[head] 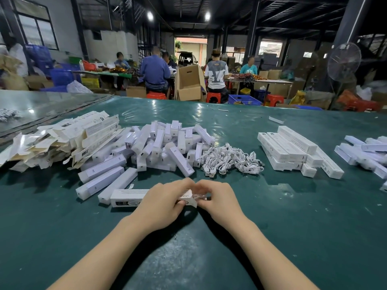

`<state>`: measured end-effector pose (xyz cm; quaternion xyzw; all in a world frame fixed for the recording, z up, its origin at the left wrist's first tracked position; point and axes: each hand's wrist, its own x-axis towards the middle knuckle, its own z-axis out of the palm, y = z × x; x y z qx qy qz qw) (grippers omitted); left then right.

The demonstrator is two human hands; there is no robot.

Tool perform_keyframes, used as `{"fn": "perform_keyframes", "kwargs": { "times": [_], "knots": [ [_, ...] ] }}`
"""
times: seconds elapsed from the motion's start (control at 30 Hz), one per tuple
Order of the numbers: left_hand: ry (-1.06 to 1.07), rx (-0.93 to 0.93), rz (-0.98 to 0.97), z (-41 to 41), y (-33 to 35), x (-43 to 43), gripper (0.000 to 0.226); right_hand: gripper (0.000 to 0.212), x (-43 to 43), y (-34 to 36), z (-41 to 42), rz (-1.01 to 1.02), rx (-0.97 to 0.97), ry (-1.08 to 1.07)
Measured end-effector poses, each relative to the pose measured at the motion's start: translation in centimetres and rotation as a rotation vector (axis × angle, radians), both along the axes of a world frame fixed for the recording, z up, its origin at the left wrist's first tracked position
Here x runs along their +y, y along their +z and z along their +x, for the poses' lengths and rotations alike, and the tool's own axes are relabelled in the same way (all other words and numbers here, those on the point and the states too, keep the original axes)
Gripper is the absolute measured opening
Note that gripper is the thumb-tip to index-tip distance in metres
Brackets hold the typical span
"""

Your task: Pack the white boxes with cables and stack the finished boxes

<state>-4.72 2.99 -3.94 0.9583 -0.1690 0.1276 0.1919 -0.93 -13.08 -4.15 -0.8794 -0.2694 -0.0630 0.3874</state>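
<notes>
Two hands meeting at open end of white box (129,198), lying on green table (282,227): left hand (165,203) gripping box, right hand (218,197) pinching what looks like cable (199,197) into mouth. Risking coil springing back out, jamming flap

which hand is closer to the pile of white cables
Right. The right hand sits just on the near side of the cable pile, at the end of the white box; the left hand grips that box further to the left.

Ceiling lamps (150,16) glare; fingers (189,182) blurred; edges warped.
</notes>
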Motion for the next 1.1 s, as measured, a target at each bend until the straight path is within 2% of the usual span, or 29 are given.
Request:
{"fn": "perform_keyframes", "kwargs": {
  "times": [0.17,0.27,0.43,0.63,0.7,0.83,0.93,1.0,1.1],
  "knots": [
    [0.028,0.051,-0.086,0.0,0.0,0.0,0.042,0.025,-0.1,0.3,-0.1,0.102,0.099,0.031],
    [0.022,0.058,-0.106,0.0,0.1,0.0,0.042,0.038,0.0,0.3,-0.4,0.179,0.086,0.006],
    [0.015,0.047,-0.122,0.2,0.0,-0.3,0.044,0.044,0.0,0.5,-0.6,0.244,0.088,0.033],
    [0.048,0.024,-0.115,0.4,-0.5,-0.2,0.043,0.031,0.0,-0.2,-0.2,0.162,0.064,-0.058],
    [0.054,0.018,-0.107,0.6,-0.6,-0.3,0.043,0.034,0.0,-0.1,-0.2,0.169,0.08,-0.022],
    [0.066,0.026,-0.113,0.6,-0.5,0.0,0.043,0.045,-0.3,0.3,-0.2,0.198,0.16,0.052],
    [0.071,0.04,-0.104,0.6,-0.3,0.0,0.042,0.041,-0.4,0.3,-0.2,0.219,0.269,0.085],
    [0.069,0.045,-0.101,0.6,-0.3,-0.1,0.041,0.041,-0.1,0.1,-0.1,0.138,0.243,0.071],
    [0.054,0.032,-0.112,0.5,-0.2,-0.5,0.037,0.034,0.2,-0.5,0.4,-0.066,0.047,0.01]
  ]
}}
